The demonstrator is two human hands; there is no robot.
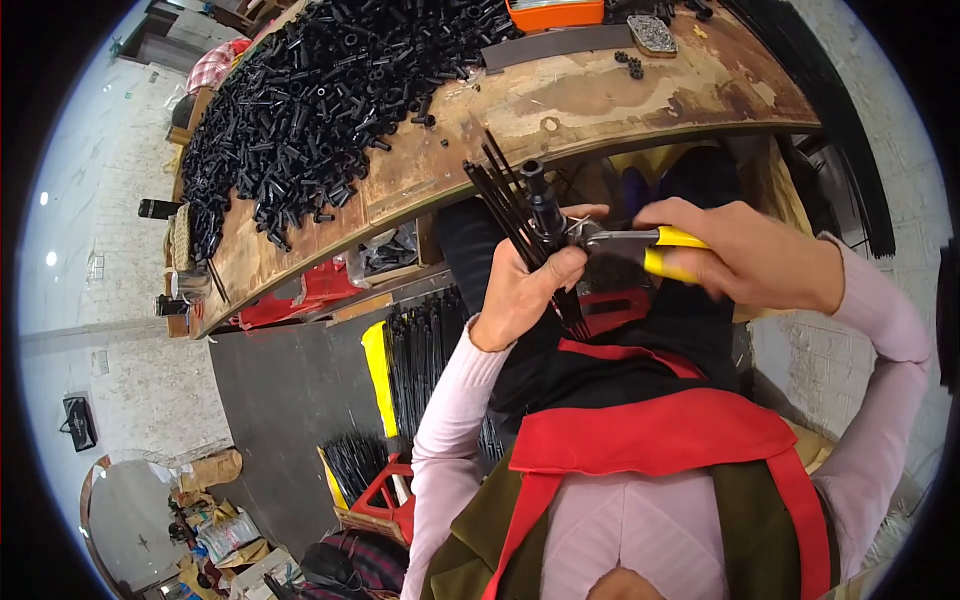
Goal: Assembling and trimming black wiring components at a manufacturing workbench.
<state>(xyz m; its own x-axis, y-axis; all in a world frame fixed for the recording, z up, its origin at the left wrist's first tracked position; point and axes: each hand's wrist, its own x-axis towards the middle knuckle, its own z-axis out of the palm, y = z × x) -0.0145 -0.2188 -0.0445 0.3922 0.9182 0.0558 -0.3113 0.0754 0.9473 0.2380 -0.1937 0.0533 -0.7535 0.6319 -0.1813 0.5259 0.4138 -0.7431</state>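
My left hand is closed around a bundle of thin black rods, which looks like an umbrella frame. A black tubular fitting with a hollow end stands up among the rods, just above my left thumb. In my right hand are pliers with yellow handles; the fingers are wrapped round the grips and slightly blurred. The pliers' metal jaws reach the base of the fitting beside my left thumb. Whether they grip anything there is too small to tell.
A large heap of black tubular fittings covers the left of the wooden bench. An orange box, a grey strip and a tin of small metal pieces lie farther right. Below stand bundled black rods and a red crate.
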